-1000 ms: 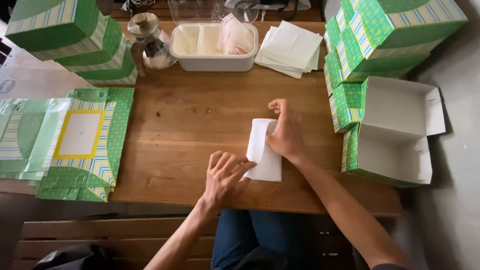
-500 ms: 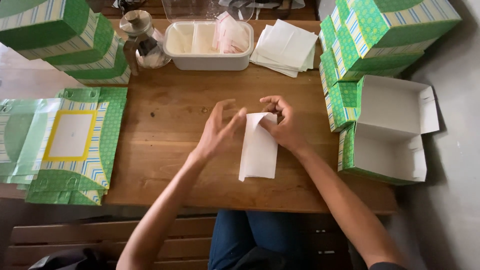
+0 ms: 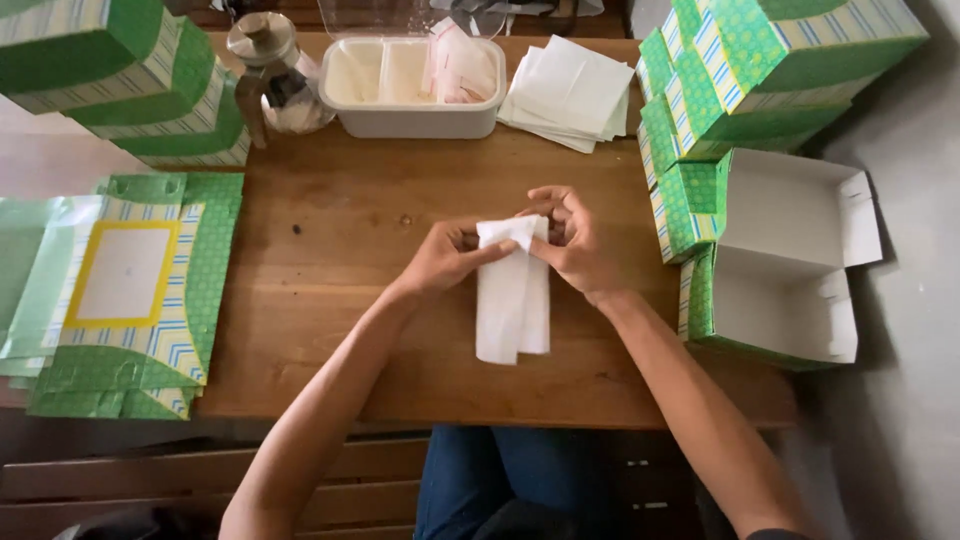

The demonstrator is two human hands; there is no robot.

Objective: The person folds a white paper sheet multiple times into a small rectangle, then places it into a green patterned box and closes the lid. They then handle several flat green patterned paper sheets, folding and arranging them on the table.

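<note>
While both hands pinch its top edge, the white paper sheet (image 3: 512, 290) lies folded lengthwise; long, narrow, creased.

The surface (image 3: 330, 330) was a brown wooden tabletop with visible grain and small dark knots. A plain grey wall (image 3: 915, 300) stood close along its right edge. Below the near edge ran a slatted wooden bench (image 3: 370, 480). Lighting was soft and even, casting faint shadows.
</note>
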